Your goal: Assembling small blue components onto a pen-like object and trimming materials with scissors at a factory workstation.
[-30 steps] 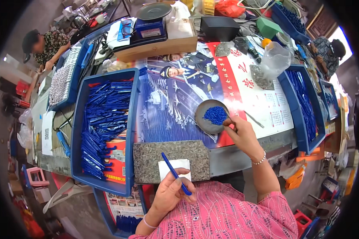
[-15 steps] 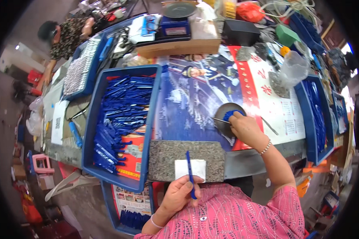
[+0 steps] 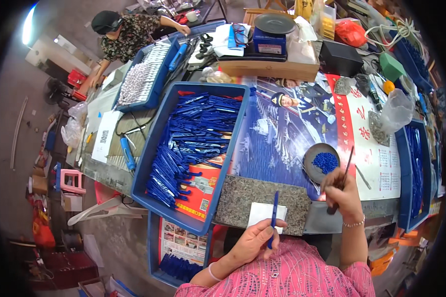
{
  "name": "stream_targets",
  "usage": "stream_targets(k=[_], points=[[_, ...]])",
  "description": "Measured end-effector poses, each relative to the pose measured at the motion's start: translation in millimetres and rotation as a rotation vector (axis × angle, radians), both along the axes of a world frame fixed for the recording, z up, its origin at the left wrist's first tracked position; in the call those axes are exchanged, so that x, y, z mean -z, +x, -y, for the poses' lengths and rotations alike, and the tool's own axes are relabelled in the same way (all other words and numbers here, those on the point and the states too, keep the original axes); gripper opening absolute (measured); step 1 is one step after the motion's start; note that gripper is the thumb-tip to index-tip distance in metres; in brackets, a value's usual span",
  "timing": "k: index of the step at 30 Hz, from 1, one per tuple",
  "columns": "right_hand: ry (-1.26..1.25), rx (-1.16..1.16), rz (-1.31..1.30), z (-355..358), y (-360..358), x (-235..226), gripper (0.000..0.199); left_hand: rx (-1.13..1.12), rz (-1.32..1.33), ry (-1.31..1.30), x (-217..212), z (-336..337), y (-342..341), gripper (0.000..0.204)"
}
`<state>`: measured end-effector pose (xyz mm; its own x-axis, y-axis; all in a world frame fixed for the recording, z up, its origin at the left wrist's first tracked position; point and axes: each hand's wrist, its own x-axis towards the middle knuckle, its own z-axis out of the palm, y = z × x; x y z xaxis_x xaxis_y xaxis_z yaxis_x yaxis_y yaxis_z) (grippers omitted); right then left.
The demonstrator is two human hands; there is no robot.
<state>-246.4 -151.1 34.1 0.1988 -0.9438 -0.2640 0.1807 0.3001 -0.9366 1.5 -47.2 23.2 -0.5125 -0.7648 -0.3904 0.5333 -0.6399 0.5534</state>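
My left hand is closed around a slim blue plastic strip, which stands upright over the near edge of the stone slab. Beside it on the slab lies a folded white pad. My right hand is wrapped round a thin dark rod-like tool, its tip pointing up and its thicker end showing below my fist. Whether the fingers also pinch a small piece I cannot make out. Just beyond that hand sits a round dark bowl with a heap of tiny blue pieces.
Left of the slab stands a blue tray full of blue strips. Another blue tray is at the right. A thin metal tool lies on the poster. At the far left a co-worker leans near a tray of white pieces.
My right hand has come out of the bowl toward me, and its tool has swung from pointing left to pointing up. The view has turned left, bringing more of the co-worker in.
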Motion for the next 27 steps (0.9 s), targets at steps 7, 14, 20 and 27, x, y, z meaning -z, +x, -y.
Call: stream_targets(k=[7, 14, 20, 27], points=[[0.301, -0.005, 0.562, -41, 18, 11, 0.015, 0.035, 0.009, -0.022, -6, 2, -11, 0.038], [0.408, -0.141, 0.776, -50, 28, 14, 0.016, -0.021, 0.065, 0.008, -12, 0, -10, 0.024], [0.414, -0.163, 0.902, -55, 34, 16, 0.014, -0.039, 0.042, 0.027, -8, -3, -8, 0.018], [0.457, -0.169, 1.008, -61, 29, 18, 0.012, 0.014, 0.044, 0.026, -10, -3, -14, 0.017]])
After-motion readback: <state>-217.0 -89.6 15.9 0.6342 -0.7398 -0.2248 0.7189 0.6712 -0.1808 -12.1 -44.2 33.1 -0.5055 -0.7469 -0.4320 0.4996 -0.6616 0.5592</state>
